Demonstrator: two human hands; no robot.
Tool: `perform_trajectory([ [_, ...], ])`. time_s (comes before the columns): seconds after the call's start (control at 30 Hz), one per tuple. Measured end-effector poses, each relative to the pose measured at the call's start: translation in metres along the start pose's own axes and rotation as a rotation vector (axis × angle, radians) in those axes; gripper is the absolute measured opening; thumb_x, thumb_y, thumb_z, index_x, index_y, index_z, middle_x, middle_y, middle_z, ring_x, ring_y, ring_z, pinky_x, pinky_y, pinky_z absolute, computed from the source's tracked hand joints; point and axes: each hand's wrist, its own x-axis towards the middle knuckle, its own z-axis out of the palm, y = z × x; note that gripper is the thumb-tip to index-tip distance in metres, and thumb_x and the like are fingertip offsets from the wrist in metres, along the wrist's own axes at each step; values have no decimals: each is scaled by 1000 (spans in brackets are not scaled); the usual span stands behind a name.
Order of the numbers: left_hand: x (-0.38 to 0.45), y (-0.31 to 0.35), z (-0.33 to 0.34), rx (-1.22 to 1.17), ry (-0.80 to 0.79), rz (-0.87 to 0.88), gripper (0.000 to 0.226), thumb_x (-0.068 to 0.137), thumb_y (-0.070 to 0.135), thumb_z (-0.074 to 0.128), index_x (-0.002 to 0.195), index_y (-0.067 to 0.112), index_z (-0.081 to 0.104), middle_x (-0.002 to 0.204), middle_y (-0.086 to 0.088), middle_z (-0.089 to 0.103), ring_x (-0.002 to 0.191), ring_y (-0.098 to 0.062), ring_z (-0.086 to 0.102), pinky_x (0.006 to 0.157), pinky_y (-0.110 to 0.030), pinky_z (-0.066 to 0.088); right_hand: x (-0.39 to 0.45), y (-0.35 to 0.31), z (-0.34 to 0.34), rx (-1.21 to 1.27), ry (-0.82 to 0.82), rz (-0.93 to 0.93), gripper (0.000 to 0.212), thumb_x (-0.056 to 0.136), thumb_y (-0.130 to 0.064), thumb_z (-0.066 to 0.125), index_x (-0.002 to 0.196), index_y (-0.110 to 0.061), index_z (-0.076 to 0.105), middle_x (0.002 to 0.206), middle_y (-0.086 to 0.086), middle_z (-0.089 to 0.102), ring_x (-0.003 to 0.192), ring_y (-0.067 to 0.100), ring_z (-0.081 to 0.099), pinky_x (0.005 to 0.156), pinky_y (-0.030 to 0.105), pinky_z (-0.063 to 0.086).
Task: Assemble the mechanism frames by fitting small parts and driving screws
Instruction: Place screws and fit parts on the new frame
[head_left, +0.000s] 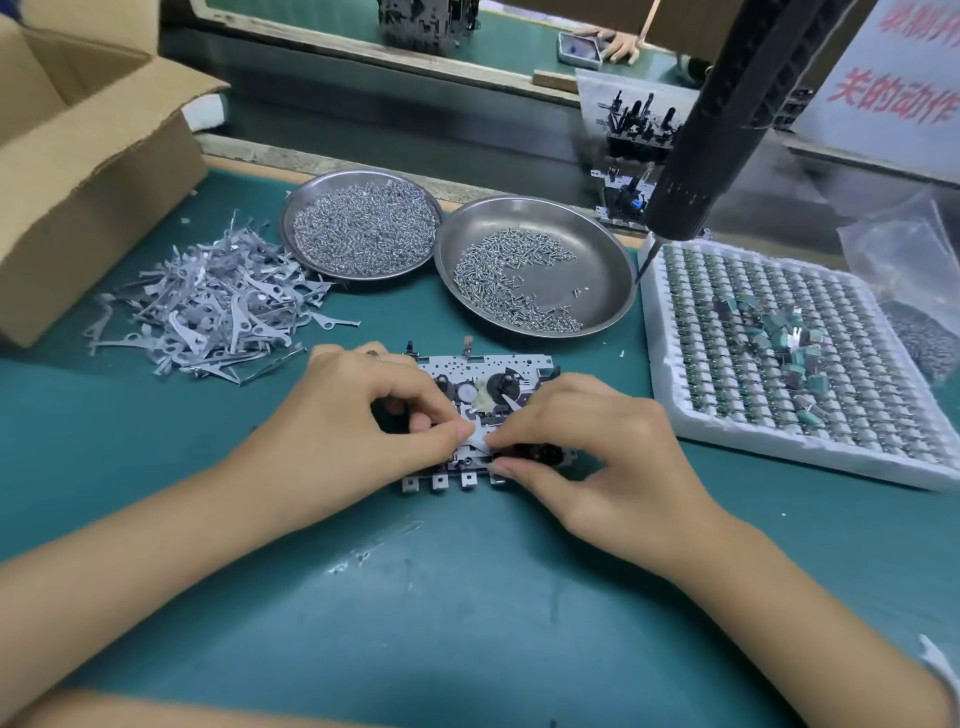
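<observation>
Both our hands meet over the mechanism frame (488, 410) lying flat on the worktop (467, 597): the left hand (363, 415) and right hand (587, 447) pinch a small metal lever (480, 440) onto it. We judge the part-fitting step is in hand; next we seat the lever, then need a screw from the right dish (602, 275).
</observation>
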Motion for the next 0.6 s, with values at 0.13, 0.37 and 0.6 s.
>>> perform_trajectory([
  [0.13,0,-1,0,-12,-22,1,10,68,36,70,62,29,71,55,11,56,64,-12,50,73,-29,32,-4,0,4,-106,51,-89,11,77,-7,75,87,-7,75,71,2,67,71,24,58,70,35,50],
  [0.37,0,0,-1,-22,-63,16,18,65,49,68,64,32,73,58,11,58,68,-14,51,74,-29,35,-9,-3,15,-158,154,-23,9,79,-5,72,87,-1,74,82,6,67,75,18,58,76,15,44],
  [0.6,1,1,-2,-87,-90,-40,7,66,32,78,62,28,74,57,10,58,69,-12,50,67,-19,37,-13,-9,22,-257,155,-17,6,81,1,65,78,3,70,82,11,64,73,29,59,72,28,47],
])
